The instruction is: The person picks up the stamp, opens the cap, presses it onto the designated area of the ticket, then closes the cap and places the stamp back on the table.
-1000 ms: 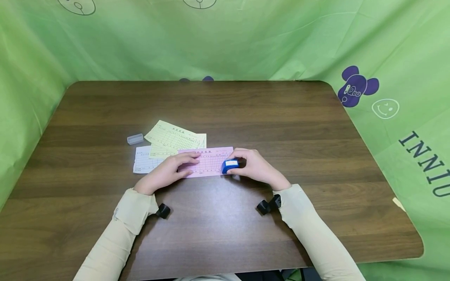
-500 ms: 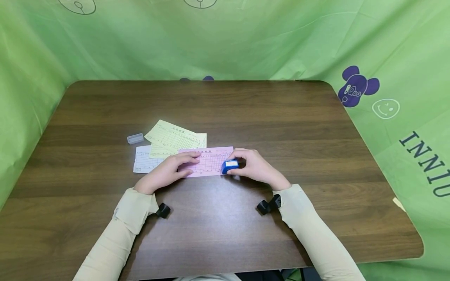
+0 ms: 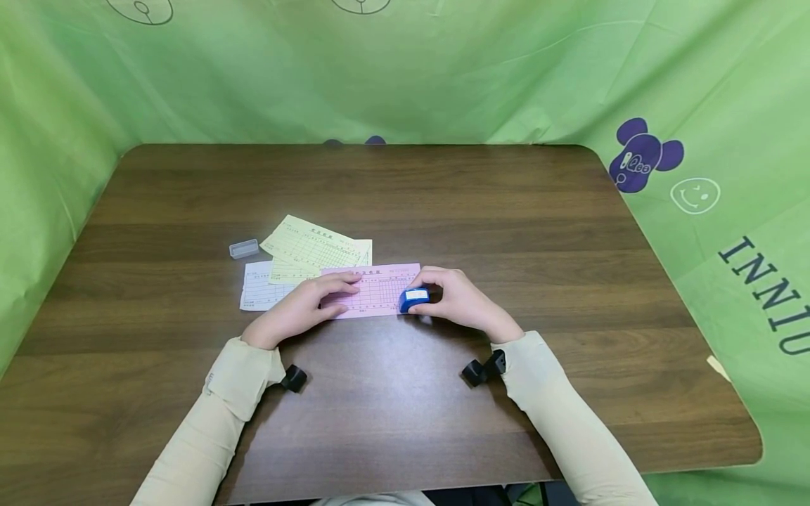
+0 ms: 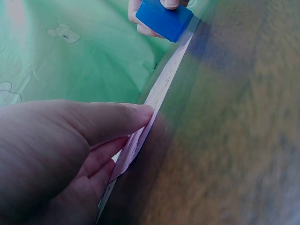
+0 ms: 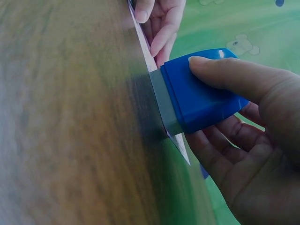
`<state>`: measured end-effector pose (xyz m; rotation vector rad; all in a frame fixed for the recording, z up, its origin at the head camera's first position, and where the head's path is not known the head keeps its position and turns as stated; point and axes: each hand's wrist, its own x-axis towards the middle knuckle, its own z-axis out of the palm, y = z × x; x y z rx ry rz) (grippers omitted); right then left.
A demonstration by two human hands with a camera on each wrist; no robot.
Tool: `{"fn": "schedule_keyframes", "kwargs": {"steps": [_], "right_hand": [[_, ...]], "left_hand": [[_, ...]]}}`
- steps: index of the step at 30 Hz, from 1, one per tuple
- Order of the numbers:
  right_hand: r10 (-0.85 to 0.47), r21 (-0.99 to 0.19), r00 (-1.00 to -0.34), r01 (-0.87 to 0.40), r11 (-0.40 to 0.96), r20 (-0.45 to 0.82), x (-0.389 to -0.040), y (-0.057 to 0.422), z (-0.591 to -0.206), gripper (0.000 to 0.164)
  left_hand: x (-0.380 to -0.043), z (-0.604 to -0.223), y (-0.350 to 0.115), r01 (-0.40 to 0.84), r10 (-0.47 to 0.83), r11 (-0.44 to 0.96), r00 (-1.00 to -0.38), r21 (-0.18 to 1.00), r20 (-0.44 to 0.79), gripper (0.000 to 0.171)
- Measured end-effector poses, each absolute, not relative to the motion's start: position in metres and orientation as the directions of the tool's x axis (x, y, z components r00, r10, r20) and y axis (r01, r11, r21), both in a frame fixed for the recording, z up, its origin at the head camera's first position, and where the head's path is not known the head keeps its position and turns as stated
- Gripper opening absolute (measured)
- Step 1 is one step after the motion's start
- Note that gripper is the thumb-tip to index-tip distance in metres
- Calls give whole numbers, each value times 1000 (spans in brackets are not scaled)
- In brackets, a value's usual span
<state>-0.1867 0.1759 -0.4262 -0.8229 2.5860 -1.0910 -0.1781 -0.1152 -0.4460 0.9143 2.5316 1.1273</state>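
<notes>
A blue self-inking stamp [image 3: 413,302] stands upright at the right end of a pink printed form [image 3: 378,287]. My right hand [image 3: 467,301] grips it, thumb on the near side and fingers on the far side. In the right wrist view the grey base [image 5: 165,104] of the stamp meets the paper, hiding what lies under it. My left hand [image 3: 296,308] rests on the form's left part, thumb and fingers spread and touching the sheet. The left wrist view shows the thumb [image 4: 140,112] at the pink form's near edge.
Pale yellow forms [image 3: 310,240] lie fanned behind the pink one, with a white-blue form [image 3: 258,289] at their left. A small clear plastic cap [image 3: 243,249] sits left of the papers. The brown wooden table [image 3: 481,211] is backed by a green curtain [image 3: 443,77].
</notes>
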Motion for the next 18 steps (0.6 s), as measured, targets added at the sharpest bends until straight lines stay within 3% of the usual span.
{"fn": "schedule_keyframes", "kwargs": {"steps": [18], "right_hand": [[-570, -702, -821, -407, 584, 2, -187, 176, -426, 20]], "left_hand": [[-179, -448, -115, 468, 627, 510, -777, 722, 60, 31]]}}
